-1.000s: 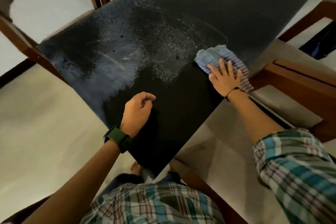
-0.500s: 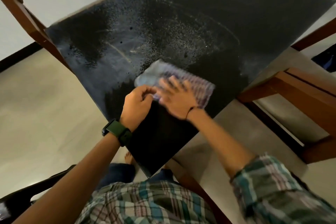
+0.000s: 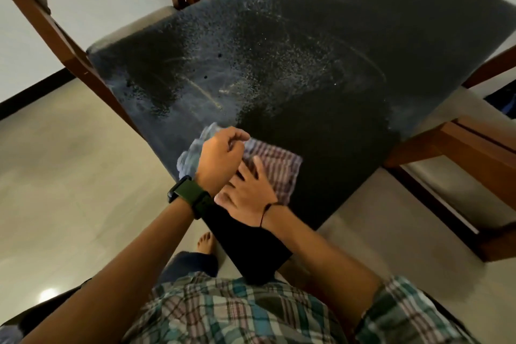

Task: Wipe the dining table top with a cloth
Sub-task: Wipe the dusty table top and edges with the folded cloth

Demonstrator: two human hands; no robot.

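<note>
Right hand (image 3: 248, 193) flat, fingers spread, palm pressed on checked cloth (image 3: 276, 167); grip open, nothing pinched. Left hand (image 3: 220, 156) above cloth's left part, fingers loosely curled; cannot tell whether grip closes on fabric. Cloth: thin woven, pale stripes and checks, roughly square at right, bunched and crumpled at left under left hand. Lies on near-left part of worktop (image 3: 363, 36), close to left edge. Worktop: black, rectangular, matte; speckled whitish film and curved smear arcs across centre, darker streak-free patch near cloth. Dark green strap watch (image 3: 190, 194) on left wrist; thin black cord on right wrist. Wooden chairs (image 3: 460, 153) with beige padded seats at right and far left. Glossy beige tiled floor (image 3: 69, 176). Plaid shirt, short sleeves.
</note>
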